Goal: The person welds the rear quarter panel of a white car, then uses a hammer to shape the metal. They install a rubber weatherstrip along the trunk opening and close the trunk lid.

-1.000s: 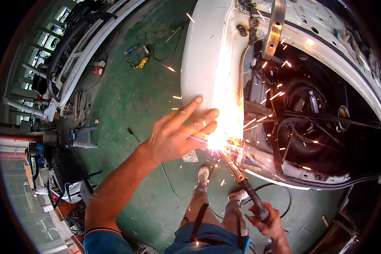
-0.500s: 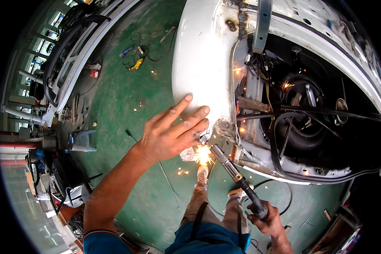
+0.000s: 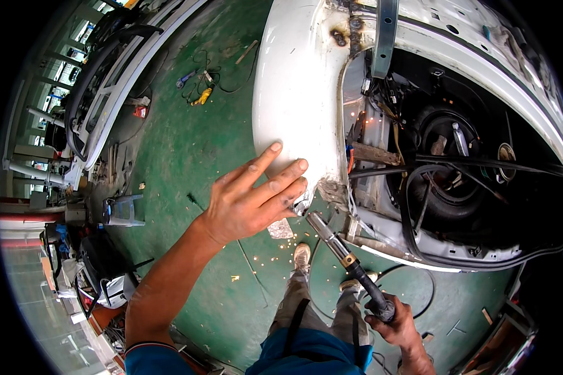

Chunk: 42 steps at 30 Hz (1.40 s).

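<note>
A welding torch (image 3: 350,259) slants up and to the left from the person's right side, its metal nozzle ending just beside the ragged near end of a white car body panel (image 3: 294,94); whether the tip touches the metal cannot be told. The right hand (image 3: 394,322) is closed around the torch's black handle. The left hand (image 3: 250,197) lies palm down at the panel's near left corner, fingers extended and slightly spread, fingertips resting on the white surface; it is open, with no grip visible, though its underside is hidden. Along the panel's inner edge, the open car body contains a black tyre (image 3: 451,184) and a short wooden piece (image 3: 376,154), while a perforated metal strip (image 3: 385,44) stretches over the far part of the opening. Tiny orange sparks (image 3: 286,255) show against the green floor (image 3: 175,150) near the person's shoes (image 3: 301,255). Toward the floor's left edge stands a grey-blue stool (image 3: 124,210); farther off, a yellow tool (image 3: 202,96) lies among tangled cables (image 3: 211,78).
</note>
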{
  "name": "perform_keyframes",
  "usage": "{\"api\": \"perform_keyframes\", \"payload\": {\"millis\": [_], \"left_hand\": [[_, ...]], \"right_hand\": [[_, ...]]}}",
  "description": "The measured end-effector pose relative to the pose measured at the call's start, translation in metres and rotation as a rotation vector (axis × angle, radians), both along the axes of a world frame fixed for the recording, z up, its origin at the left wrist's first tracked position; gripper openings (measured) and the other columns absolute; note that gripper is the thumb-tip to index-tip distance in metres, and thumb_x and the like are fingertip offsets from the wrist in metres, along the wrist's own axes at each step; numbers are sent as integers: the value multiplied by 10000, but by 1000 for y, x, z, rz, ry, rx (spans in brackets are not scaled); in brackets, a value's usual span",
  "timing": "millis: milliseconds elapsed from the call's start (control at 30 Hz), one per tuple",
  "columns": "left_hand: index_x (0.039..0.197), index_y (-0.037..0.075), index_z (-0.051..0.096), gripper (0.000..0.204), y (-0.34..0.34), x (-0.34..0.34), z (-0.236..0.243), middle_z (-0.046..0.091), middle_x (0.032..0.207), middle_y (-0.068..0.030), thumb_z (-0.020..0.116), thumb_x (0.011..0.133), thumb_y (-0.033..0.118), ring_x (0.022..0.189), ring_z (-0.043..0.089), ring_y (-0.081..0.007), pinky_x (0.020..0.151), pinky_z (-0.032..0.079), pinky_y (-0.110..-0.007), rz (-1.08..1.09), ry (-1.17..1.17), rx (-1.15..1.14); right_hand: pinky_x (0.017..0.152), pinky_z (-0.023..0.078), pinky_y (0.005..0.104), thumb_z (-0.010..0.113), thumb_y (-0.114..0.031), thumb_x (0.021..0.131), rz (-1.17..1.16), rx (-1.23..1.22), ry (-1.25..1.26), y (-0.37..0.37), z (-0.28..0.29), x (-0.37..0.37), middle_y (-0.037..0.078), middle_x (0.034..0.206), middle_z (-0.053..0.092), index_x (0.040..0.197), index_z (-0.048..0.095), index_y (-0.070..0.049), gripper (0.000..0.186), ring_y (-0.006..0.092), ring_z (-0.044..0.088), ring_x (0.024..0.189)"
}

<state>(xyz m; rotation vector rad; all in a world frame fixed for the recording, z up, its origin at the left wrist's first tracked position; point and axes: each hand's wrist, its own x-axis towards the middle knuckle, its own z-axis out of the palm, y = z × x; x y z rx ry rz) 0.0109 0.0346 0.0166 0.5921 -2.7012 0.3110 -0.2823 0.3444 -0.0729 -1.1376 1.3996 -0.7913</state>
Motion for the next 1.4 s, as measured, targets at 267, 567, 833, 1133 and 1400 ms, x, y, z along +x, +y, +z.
{"api": "perform_keyframes", "payload": {"millis": [267,567,833,1133,1400], "left_hand": [[1134,172,767,447,0,0,-1,699,1347,11,809,756,407,1297,627,-329,782,604,-324,4,16,2],[1133,171,767,460,0,0,0,698,1351,11,813,738,402,1293,629,-332,787,605,-326,-2,19,6],[1103,167,777,430,1,-1,1,702,1340,13,828,729,373,1289,632,-334,806,610,-335,7,20,23],[1111,178,780,450,-1,1,0,703,1334,25,835,707,368,1298,625,-327,819,607,-329,3,22,13],[1105,185,781,449,-1,2,-1,703,1331,26,842,696,360,1308,617,-324,832,609,-330,5,34,25]], "right_hand": [[722,587,368,878,-144,792,17,24,27,-7,6,1,150,889,745,1240,600,-2,546,267,748,761],[726,592,375,880,-152,789,24,18,18,-4,2,-2,163,900,748,1244,597,6,558,291,757,776],[732,596,363,863,-119,792,20,58,9,2,4,-4,170,908,754,1254,588,14,554,280,769,798],[778,588,335,825,-26,799,17,125,-91,-3,9,-3,158,1021,774,1211,565,51,494,197,747,857],[781,582,333,835,-34,793,54,107,-19,-4,8,-4,149,1009,775,1211,564,48,505,201,744,864]]}}
